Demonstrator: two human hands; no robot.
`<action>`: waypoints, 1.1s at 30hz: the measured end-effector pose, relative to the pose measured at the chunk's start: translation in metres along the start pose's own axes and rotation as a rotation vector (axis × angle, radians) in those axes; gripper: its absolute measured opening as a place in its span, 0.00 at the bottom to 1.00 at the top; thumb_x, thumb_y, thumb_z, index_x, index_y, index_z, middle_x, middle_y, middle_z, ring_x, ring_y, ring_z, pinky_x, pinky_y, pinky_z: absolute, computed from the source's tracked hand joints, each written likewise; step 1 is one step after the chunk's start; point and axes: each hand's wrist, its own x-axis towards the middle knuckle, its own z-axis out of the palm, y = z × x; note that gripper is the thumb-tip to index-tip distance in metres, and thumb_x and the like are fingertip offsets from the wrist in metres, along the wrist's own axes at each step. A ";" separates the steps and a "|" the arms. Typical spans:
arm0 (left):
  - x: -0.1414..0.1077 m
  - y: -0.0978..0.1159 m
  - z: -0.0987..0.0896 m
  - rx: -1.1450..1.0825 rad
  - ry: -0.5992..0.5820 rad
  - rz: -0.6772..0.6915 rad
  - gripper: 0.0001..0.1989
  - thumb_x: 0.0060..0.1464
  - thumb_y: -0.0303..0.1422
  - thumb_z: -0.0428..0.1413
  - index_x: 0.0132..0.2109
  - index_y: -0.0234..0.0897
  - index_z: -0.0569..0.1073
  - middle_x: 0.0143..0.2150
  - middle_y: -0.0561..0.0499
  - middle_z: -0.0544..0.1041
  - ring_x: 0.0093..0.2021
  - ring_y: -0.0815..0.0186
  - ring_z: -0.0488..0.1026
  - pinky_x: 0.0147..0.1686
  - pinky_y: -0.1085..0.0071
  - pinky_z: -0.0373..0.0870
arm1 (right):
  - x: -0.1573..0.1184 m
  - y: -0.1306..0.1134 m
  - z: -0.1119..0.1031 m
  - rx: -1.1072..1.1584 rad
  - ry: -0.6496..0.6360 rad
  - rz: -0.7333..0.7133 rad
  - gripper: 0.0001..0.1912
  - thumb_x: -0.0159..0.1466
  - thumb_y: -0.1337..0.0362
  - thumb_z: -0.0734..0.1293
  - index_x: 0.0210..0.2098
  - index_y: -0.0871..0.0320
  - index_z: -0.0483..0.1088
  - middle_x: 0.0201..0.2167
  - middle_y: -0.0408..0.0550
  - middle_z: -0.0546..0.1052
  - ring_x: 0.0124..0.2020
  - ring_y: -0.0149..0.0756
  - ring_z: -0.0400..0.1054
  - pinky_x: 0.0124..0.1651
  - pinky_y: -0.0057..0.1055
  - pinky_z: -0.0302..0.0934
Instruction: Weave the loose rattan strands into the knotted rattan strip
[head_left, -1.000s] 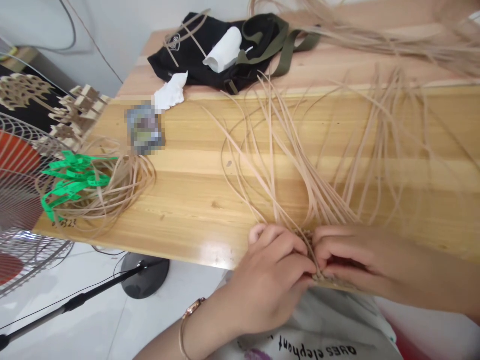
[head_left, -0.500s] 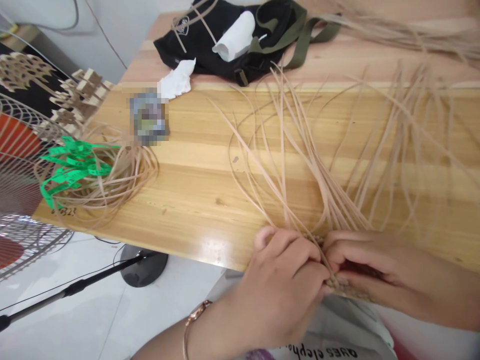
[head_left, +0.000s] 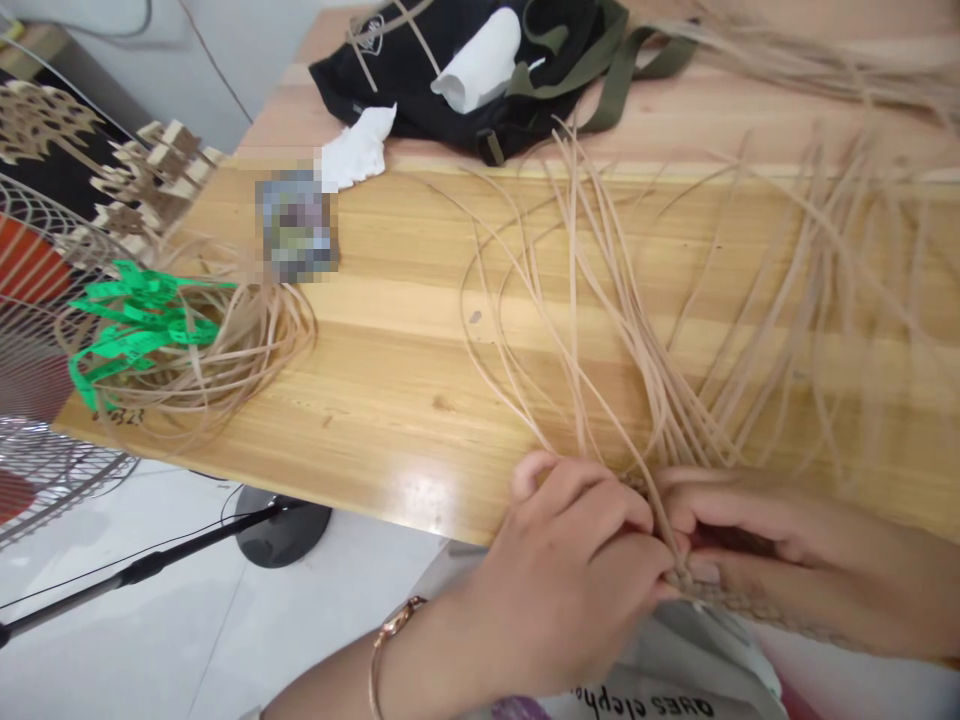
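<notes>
A woven piece of tan strips (head_left: 780, 612), with a braided-looking edge, lies in both hands at the near edge of the table. My left hand (head_left: 577, 560), with a bracelet watch at the wrist, is closed on the piece, fingertips pinched at its edge. Gripping the same edge from the other side, my right hand (head_left: 787, 550) has its thumb along the weave. One strip (head_left: 651, 485) runs down between the hands to the edge. Many loose strip ends (head_left: 637, 340) fan out from the weave across the table. Most of the weave is hidden by the hands.
On the wooden table (head_left: 390, 400) lie a coil of strips (head_left: 262, 340) with green ties (head_left: 142, 325), white tissue (head_left: 360, 148) and a black bag (head_left: 420, 110). More strips (head_left: 810, 60) lie at the far right. A wire-cage fan (head_left: 45, 350) stands left.
The strip between the hands has swung to a steeper slant. More of the braided edge shows below my right hand. The view has shifted slightly; both hands keep their grip.
</notes>
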 end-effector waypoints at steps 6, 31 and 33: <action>-0.001 0.004 -0.002 -0.164 -0.035 -0.127 0.02 0.54 0.25 0.56 0.35 0.36 0.71 0.37 0.53 0.73 0.42 0.65 0.64 0.45 0.62 0.56 | 0.001 -0.004 0.002 -0.038 0.016 0.010 0.10 0.67 0.58 0.60 0.31 0.53 0.67 0.28 0.42 0.70 0.30 0.34 0.65 0.31 0.29 0.58; -0.002 0.006 -0.008 -0.337 -0.067 -0.302 0.02 0.51 0.25 0.59 0.33 0.35 0.76 0.35 0.51 0.72 0.42 0.64 0.64 0.45 0.61 0.57 | 0.001 -0.010 0.004 -0.130 0.036 -0.064 0.10 0.68 0.60 0.59 0.31 0.54 0.67 0.28 0.40 0.68 0.28 0.31 0.62 0.30 0.28 0.55; -0.002 0.005 -0.007 -0.339 -0.066 -0.304 0.03 0.52 0.24 0.59 0.32 0.36 0.76 0.35 0.51 0.72 0.42 0.64 0.64 0.45 0.61 0.57 | 0.001 -0.010 0.005 -0.133 0.037 -0.082 0.11 0.68 0.60 0.59 0.32 0.54 0.67 0.28 0.40 0.68 0.29 0.31 0.62 0.31 0.28 0.55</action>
